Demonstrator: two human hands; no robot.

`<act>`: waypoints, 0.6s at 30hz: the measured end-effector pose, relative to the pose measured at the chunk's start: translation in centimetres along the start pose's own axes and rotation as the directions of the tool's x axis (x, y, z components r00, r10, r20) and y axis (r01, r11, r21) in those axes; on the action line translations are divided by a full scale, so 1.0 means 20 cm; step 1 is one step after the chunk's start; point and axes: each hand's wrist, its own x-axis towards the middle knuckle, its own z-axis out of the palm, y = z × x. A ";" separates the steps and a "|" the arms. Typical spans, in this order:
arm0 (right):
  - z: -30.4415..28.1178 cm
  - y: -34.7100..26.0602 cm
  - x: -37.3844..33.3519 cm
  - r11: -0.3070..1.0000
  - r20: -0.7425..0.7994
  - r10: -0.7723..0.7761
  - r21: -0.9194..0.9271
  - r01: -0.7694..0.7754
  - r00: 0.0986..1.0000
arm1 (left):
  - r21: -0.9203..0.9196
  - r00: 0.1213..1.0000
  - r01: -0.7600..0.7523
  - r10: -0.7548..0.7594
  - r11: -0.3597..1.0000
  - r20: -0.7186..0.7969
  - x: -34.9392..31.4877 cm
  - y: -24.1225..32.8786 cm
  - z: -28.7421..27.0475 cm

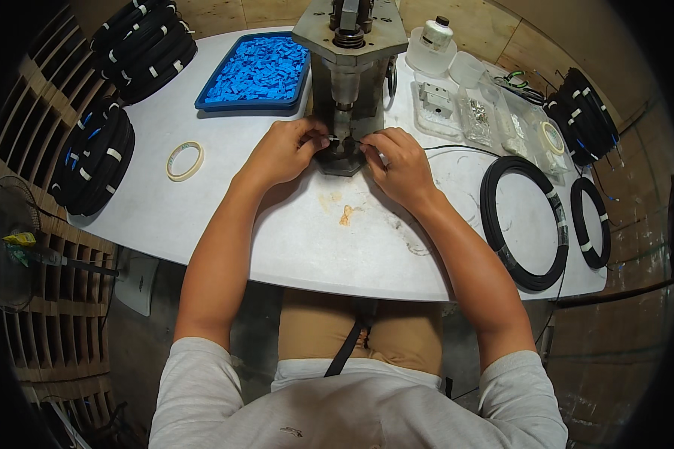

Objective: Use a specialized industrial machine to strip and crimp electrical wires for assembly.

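Note:
A grey metal bench press (pixel 344 82) stands at the far middle of the table, its ram down close to the base. My left hand (pixel 283 152) is at the left of the press's tool, thumb and fingers pinched together on something small that I cannot make out. On the other side, my right hand (pixel 398 161) pinches a black cable (pixel 457 147), whose end points in at the tool. From that hand the cable runs right to a black cable coil (pixel 490 217) lying on the table. The exact meeting point under the ram is too small to tell.
A blue tray (pixel 201 105) of small blue plastic pieces sits left of the press. Masking tape (pixel 185 162) lies nearer me. Taped cable coils (pixel 93 161) are stacked at the left edge. At right are clear boxes (pixel 478 120) of metal parts, a white bottle (pixel 436 34) and more coils (pixel 591 222).

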 end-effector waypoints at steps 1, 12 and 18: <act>0.00 0.00 0.00 1.000 0.001 -0.004 -0.002 0.004 1.000 | 0.004 1.000 0.003 -0.003 1.000 -0.002 0.00 0.00 0.00; 0.00 0.00 0.00 1.000 0.011 -0.014 -0.008 0.014 1.000 | -0.016 1.000 -0.009 0.009 1.000 -0.009 0.00 -0.01 0.00; 0.00 -0.01 0.01 1.000 0.001 -0.005 -0.011 0.005 1.000 | -0.025 1.000 -0.026 0.026 0.999 -0.013 0.00 -0.03 0.00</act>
